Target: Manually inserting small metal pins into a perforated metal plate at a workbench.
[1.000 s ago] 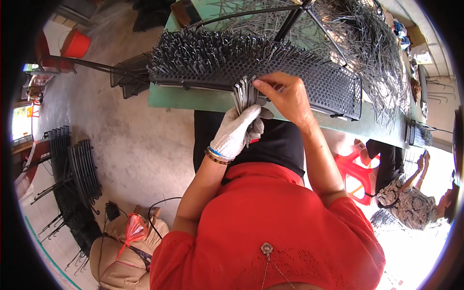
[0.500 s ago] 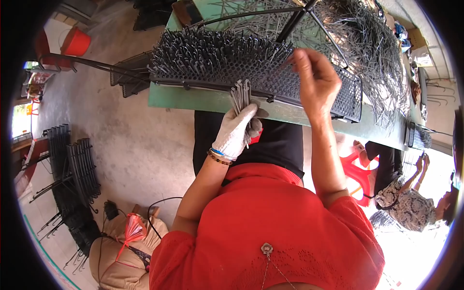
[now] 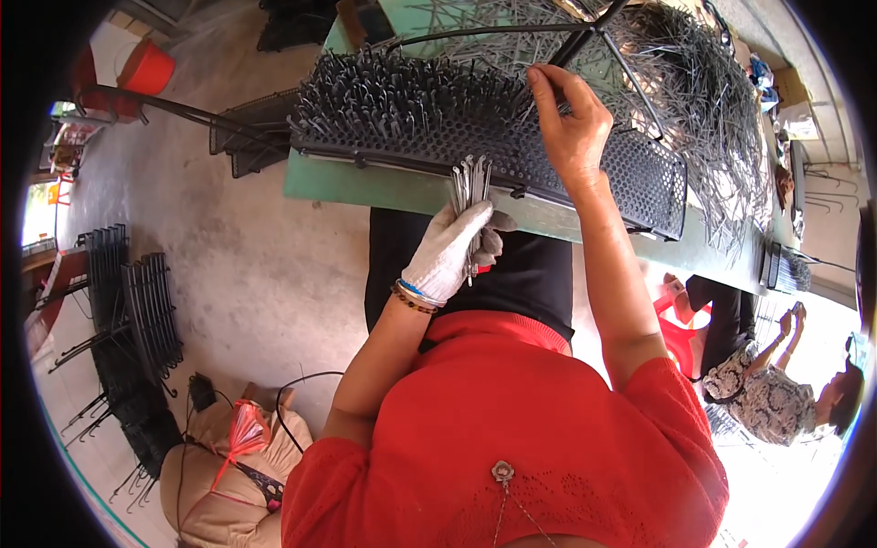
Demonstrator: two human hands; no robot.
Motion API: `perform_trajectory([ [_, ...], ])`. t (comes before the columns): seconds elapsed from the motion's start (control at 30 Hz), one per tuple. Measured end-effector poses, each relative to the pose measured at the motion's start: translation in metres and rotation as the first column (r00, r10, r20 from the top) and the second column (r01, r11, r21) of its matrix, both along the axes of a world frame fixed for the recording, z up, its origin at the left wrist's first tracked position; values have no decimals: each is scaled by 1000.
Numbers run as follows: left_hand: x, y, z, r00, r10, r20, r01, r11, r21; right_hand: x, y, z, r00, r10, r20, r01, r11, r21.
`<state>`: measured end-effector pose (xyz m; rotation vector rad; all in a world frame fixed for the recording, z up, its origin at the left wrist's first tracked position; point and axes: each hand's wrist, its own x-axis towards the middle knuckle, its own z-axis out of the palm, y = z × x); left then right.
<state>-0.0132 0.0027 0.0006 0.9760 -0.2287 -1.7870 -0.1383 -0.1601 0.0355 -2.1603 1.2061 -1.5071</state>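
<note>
My left hand (image 3: 461, 242), in a white knit glove, grips a bundle of thin metal rods (image 3: 471, 181) with bent tips, just at the near edge of a black perforated rack (image 3: 630, 178). Many dark hooked rods (image 3: 393, 96) stand upright in the holes over the rack's left and middle part, while the holes at its right are bare. My bare right hand (image 3: 575, 123) is over the rack, at the right end of the standing rods. Its thumb and index finger are closed in a pinch; whatever they hold is too fine to make out.
The rack lies on a green table (image 3: 356, 187). Loose rods (image 3: 713, 128) are heaped behind and right of it. A black bar frame (image 3: 598, 27) rises behind the rack. On the floor at left are black racks (image 3: 119, 320) and a tan sack (image 3: 210, 489). Another person (image 3: 767, 388) works at right.
My right hand has moved a little left and away from me, toward the edge of the standing rods. The bundle in my left hand has shifted slightly right.
</note>
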Motion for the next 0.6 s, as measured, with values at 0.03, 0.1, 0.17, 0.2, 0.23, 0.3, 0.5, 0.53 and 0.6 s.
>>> perform_trajectory([
  [0.03, 1, 1, 0, 1000, -11, -6, 11, 1000, -25, 0, -1, -1, 1000, -6, -1, 6, 999, -34],
  [0.1, 1, 1, 1, 1000, -24, -13, 24, 999, -48, -1, 0, -2, 1000, -14, -2, 14, 998, -67],
  [0.17, 1, 1, 5, 999, -7, -52, 6, 1000, -18, -3, 0, 0, 1000, -9, -28, 7, 999, -54],
  [0.2, 1, 0, 3, 999, -9, -52, 8, 1000, -17, -3, 0, 0, 1000, -11, -29, 9, 999, -53],
  [0.23, 1, 0, 1, 999, -16, -38, 16, 1000, 4, -4, 0, 1, 999, -10, -31, 9, 999, -54],
  [0.3, 1, 0, -2, 999, -23, -25, 24, 999, 25, -4, 0, 1, 999, -11, -34, 9, 999, -53],
  [0.5, -1, 0, -2, 999, -33, 14, 33, 999, 36, -3, 1, -16, 988, 5, -153, -29, 988, -154],
  [0.53, -1, -1, 0, 999, -38, 20, 37, 998, 56, -2, 2, -18, 980, 13, -198, -46, 985, -167],
  [0.6, 0, -2, 3, 999, -45, 27, 43, 996, 76, -3, 6, -19, 965, 42, -260, -84, 985, -151],
])
